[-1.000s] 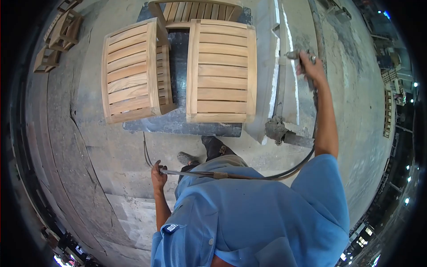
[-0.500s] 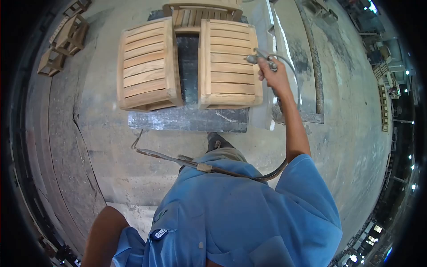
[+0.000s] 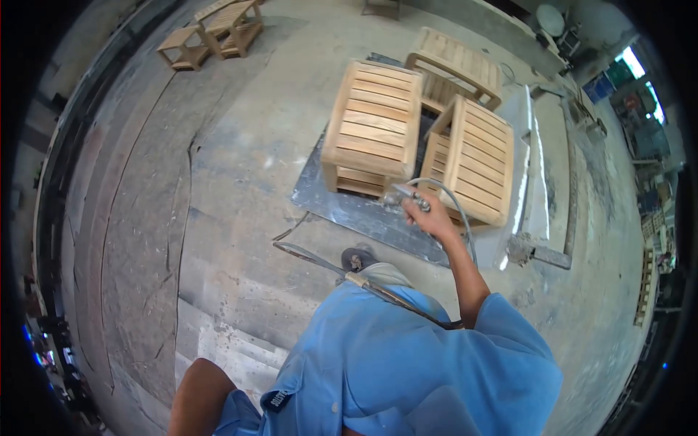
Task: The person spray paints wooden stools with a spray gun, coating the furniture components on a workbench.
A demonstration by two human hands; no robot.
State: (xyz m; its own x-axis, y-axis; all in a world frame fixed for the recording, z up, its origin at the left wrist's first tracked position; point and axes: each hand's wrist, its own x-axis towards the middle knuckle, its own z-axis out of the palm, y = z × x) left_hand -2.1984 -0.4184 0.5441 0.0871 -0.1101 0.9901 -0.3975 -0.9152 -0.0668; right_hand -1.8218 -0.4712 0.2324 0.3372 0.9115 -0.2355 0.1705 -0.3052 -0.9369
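My right hand (image 3: 435,221) is closed around a metal spray gun (image 3: 417,198) with a hose (image 3: 461,203) looping from it. The gun's head is close to the lower front corner of the left slatted wooden stool (image 3: 374,109). Just right of my hand stands a second slatted wooden stool (image 3: 480,160). Both rest on a dark, paint-marked board (image 3: 349,216) on the floor. Of my left arm (image 3: 202,392) only part shows at the bottom; the left hand is out of view. Another hose (image 3: 313,256) crosses in front of my waist.
Behind the stools is a slatted wooden bench (image 3: 454,62). More small wooden stools (image 3: 238,29) stand at the far left. A pale sheet (image 3: 536,182) and a metal floor frame (image 3: 551,256) lie at the right. My shoe (image 3: 358,258) is near the board's front edge.
The view has turned, so the stools appear farther right and tilted. My right hand has carried the spray gun from the right stool's outer side to the front, by the left stool's corner.
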